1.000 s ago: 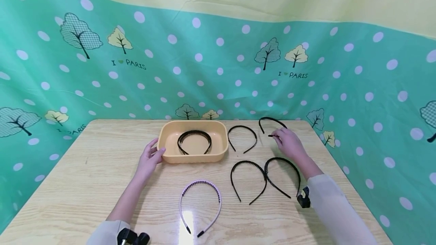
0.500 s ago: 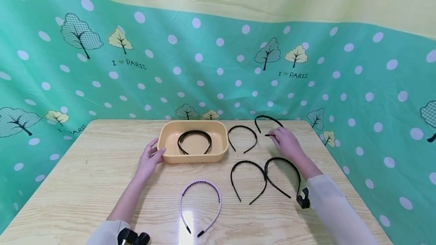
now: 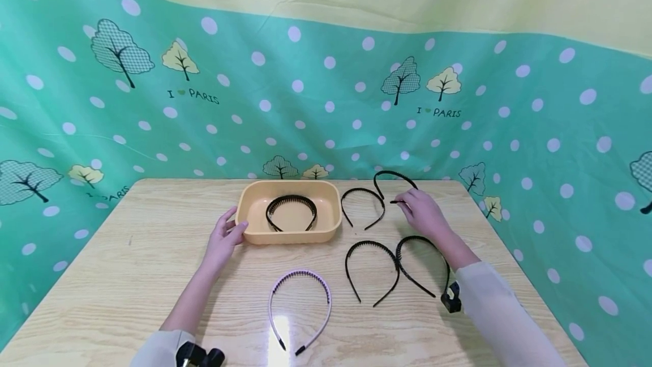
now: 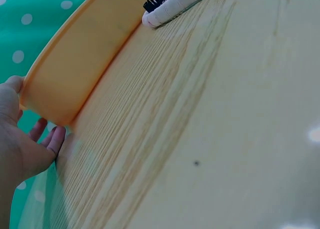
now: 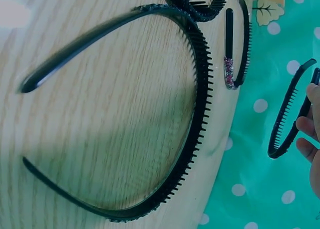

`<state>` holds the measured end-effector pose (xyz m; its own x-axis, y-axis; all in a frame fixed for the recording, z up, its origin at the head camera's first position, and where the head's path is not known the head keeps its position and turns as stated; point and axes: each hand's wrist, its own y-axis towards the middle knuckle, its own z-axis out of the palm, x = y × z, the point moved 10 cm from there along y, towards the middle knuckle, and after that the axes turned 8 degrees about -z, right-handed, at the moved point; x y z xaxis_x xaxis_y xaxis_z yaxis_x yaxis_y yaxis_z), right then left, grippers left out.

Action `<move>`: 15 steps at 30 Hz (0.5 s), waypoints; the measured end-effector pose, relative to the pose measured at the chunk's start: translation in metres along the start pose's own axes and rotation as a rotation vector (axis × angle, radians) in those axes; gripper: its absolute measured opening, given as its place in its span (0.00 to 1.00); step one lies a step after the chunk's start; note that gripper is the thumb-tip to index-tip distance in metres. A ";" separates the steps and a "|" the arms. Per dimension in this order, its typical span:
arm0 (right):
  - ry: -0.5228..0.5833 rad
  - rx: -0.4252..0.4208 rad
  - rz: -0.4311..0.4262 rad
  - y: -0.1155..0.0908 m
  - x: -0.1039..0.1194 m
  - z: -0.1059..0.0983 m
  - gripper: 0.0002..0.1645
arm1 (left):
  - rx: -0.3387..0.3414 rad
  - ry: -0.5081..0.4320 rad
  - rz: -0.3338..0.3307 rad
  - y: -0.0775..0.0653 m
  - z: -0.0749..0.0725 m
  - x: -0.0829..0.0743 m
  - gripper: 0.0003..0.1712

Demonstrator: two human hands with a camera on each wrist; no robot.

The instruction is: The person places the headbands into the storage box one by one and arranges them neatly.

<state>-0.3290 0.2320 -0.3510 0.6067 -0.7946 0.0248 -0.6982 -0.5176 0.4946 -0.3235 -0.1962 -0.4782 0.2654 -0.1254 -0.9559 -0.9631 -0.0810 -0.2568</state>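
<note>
My left hand (image 3: 224, 237) holds the left end of a pale orange plastic box (image 3: 290, 238), thumb at the rim and the other fingers along its outer side. Inside the box lies a black toothed headband (image 3: 291, 199). Over the back right of the table, my right hand (image 3: 427, 215) pinches another black headband (image 3: 394, 173) near one side, its curve pointing to the back. The right wrist view shows the teeth of this held headband (image 5: 283, 109) against the green cloth, with the fingertips (image 5: 304, 124) on its near arm.
Beside the box's right end lies a black headband (image 3: 363, 189). Two more, a left one (image 3: 370, 243) and a right one (image 3: 420, 237), meet at their sides farther front. A lilac headband (image 3: 300, 272) lies front centre. Green dotted cloth (image 3: 229, 129) hangs behind the table.
My right hand has shifted a little to the left with the black headband, bringing it close to the one beside the box. The left hand and the box have stayed put.
</note>
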 end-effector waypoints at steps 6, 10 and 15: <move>0.007 -0.005 -0.018 0.003 0.007 0.000 0.05 | -0.013 -0.001 0.016 -0.002 0.000 -0.003 0.37; 0.006 -0.011 -0.037 0.005 0.011 0.001 0.05 | -0.017 0.000 0.020 -0.003 0.000 -0.003 0.37; 0.021 -0.013 -0.060 0.008 0.017 0.002 0.06 | -0.016 -0.001 0.022 -0.003 0.000 -0.003 0.37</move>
<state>-0.3249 0.2140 -0.3485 0.6551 -0.7554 0.0136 -0.6558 -0.5597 0.5066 -0.3217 -0.1958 -0.4748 0.2438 -0.1262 -0.9616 -0.9679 -0.0944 -0.2330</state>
